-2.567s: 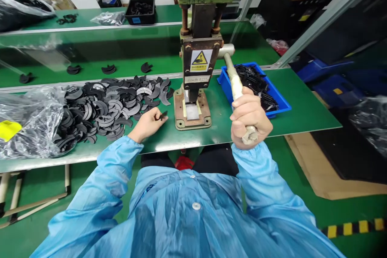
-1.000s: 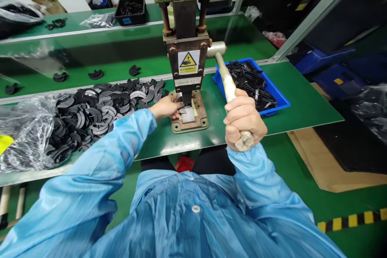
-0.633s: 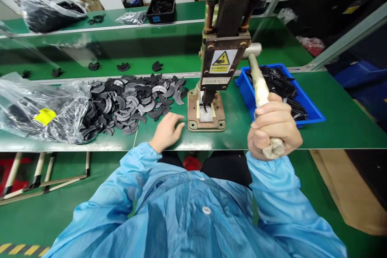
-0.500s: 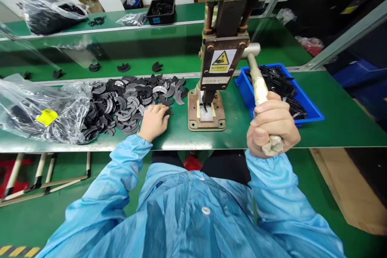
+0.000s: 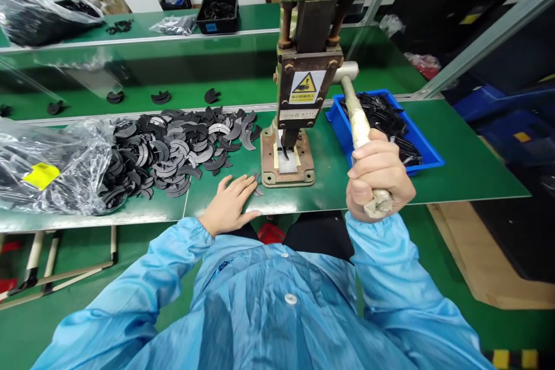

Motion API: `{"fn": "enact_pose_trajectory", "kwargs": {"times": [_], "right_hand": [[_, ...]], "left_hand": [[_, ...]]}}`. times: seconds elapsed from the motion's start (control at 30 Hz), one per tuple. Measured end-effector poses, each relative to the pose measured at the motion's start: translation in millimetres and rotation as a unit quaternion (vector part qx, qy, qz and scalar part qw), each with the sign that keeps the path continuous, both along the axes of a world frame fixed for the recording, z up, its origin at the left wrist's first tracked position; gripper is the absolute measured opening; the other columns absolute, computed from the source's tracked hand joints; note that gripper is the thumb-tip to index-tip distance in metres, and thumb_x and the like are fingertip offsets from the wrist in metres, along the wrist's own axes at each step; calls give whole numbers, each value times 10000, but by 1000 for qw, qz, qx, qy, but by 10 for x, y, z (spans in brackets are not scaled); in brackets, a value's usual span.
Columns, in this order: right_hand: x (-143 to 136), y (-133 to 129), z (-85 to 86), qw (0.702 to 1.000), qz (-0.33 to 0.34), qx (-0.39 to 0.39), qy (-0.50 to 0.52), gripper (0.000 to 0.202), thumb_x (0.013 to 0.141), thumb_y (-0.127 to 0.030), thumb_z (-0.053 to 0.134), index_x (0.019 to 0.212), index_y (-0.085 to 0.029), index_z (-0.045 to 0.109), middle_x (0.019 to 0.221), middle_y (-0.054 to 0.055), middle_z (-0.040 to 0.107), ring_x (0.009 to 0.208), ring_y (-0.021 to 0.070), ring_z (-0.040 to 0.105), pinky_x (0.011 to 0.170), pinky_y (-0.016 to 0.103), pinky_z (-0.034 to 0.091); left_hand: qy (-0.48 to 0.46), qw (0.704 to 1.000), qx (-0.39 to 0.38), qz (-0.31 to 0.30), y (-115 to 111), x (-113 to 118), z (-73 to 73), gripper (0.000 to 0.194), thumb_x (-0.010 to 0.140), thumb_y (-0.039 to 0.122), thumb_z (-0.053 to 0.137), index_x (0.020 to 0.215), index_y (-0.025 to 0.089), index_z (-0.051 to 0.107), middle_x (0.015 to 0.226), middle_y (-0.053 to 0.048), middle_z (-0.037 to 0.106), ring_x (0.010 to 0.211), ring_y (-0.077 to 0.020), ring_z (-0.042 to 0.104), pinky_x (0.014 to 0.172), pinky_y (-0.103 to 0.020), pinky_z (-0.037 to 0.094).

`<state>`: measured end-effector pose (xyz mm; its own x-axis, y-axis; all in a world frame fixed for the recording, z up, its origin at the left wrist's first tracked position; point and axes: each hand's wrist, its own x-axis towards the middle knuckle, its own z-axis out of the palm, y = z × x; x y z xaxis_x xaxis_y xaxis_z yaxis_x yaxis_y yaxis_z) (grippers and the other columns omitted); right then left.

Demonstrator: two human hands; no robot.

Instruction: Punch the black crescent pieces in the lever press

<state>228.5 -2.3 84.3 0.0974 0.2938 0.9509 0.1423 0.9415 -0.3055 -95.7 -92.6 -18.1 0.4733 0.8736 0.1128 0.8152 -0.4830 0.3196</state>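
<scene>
In the head view, my right hand (image 5: 380, 176) is wrapped around the tape-covered lever (image 5: 356, 113) of a hand press (image 5: 301, 84). My left hand (image 5: 233, 203) lies on the green bench with its fingers stretched out. Its fingertips touch a small dark curved part (image 5: 257, 185), mostly covered by the fingers, just left of the press base (image 5: 287, 179). Beneath the ram, a thin black hook-shaped piece (image 5: 284, 147) stands at the light metal plate. A heap of black crescent-shaped plastic parts (image 5: 173, 150) spreads to the left of the press.
A clear plastic bag (image 5: 56, 167) with a yellow label lies at the left end of the heap. Right of the press stands a blue bin (image 5: 427, 153) of black parts. Several loose parts line the ledge behind. A black tray (image 5: 219, 14) sits further back.
My left hand has moved from the heap's edge toward the press base, with a curved part at its fingertips. My right hand stays on the lever. The view has shifted slightly.
</scene>
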Motion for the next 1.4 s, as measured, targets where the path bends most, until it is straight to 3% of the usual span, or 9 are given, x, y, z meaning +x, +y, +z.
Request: {"fn": "enact_pose_trajectory", "kwargs": {"times": [0.07, 0.17, 0.27, 0.37, 0.47, 0.57, 0.73, 0.97, 1.4], "right_hand": [[4, -4, -4, 1000, 0, -1, -6, 314, 897, -415, 769, 694, -264, 584, 676, -54, 652, 853, 199, 712, 1124, 653, 569], [-3, -8, -10, 1000, -4, 1, 0, 327, 912, -438, 759, 697, -269, 580, 672, -57, 635, 851, 200, 709, 1131, 667, 566], [-6, -9, -11, 1000, -4, 5, 4, 311, 911, -430, 758, 703, -273, 589, 667, -57, 631, 844, 200, 707, 1129, 665, 569], [-1, -11, -11, 1000, -6, -2, -4, 298, 911, -415, 754, 707, -272, 591, 678, -58, 641, 858, 202, 711, 1131, 666, 569], [-4, -9, -11, 1000, -5, 2, -2, 304, 908, -401, 758, 703, -267, 578, 679, -60, 641, 861, 197, 712, 1128, 651, 571], [-19, -4, -10, 1000, -7, 10, 6, 334, 911, -408, 762, 695, -257, 558, 674, -57, 632, 855, 189, 709, 1131, 641, 574], [-31, -3, -1, 1000, -13, 9, 3, 333, 901, -414, 764, 695, -255, 555, 669, -55, 632, 846, 190, 708, 1121, 649, 581], [-6, 7, 6, 999, -7, 28, -13, 333, 927, -389, 754, 709, -244, 547, 684, -54, 626, 883, 178, 719, 1121, 613, 579], [16, -12, -8, 1000, -3, 15, -19, 311, 954, -389, 726, 724, -243, 577, 702, -51, 643, 911, 171, 719, 1134, 591, 567]], "left_hand": [[5, 1000, -1, -16, -153, -23, -38, 816, 949, 645, 726, 1633, 232, 563, 1653, -219, 568, 1605, -456, 439, 1345, -695, 171], [-7, 1000, 6, -16, -315, -28, -115, 539, 993, 437, 724, 1510, 291, 687, 1484, -184, 710, 1525, -410, 562, 1315, -672, 322], [-43, 999, 9, -10, -359, -6, -159, 348, 1016, 271, 658, 1332, 349, 781, 1312, -130, 789, 1416, -344, 668, 1244, -624, 460], [-104, 994, -16, -24, -301, 34, -108, 262, 1025, 289, 635, 1222, 339, 800, 1294, -117, 793, 1323, -316, 714, 1167, -564, 536], [-199, 978, -35, 58, -105, 98, 35, 192, 1041, 362, 634, 1153, 288, 771, 1166, -110, 802, 1107, -276, 760, 1017, -460, 597], [-344, 917, -82, 183, 286, 185, 206, 241, 1027, 453, 667, 1143, 247, 712, 980, -64, 760, 854, -208, 731, 822, -357, 611], [-465, 840, -203, 193, 1084, 331, 338, 321, 892, 461, 830, 999, 191, 693, 856, -27, 710, 684, -142, 653, 654, -273, 560], [-427, 865, -201, 171, 1578, 472, 159, 233, 905, 364, 802, 974, 179, 679, 843, -29, 733, 717, -156, 658, 645, -265, 526], [-425, 859, -230, 169, 1670, 460, 168, 342, 854, 407, 894, 851, 175, 644, 698, 8, 671, 571, -105, 581, 563, -219, 462]]}}
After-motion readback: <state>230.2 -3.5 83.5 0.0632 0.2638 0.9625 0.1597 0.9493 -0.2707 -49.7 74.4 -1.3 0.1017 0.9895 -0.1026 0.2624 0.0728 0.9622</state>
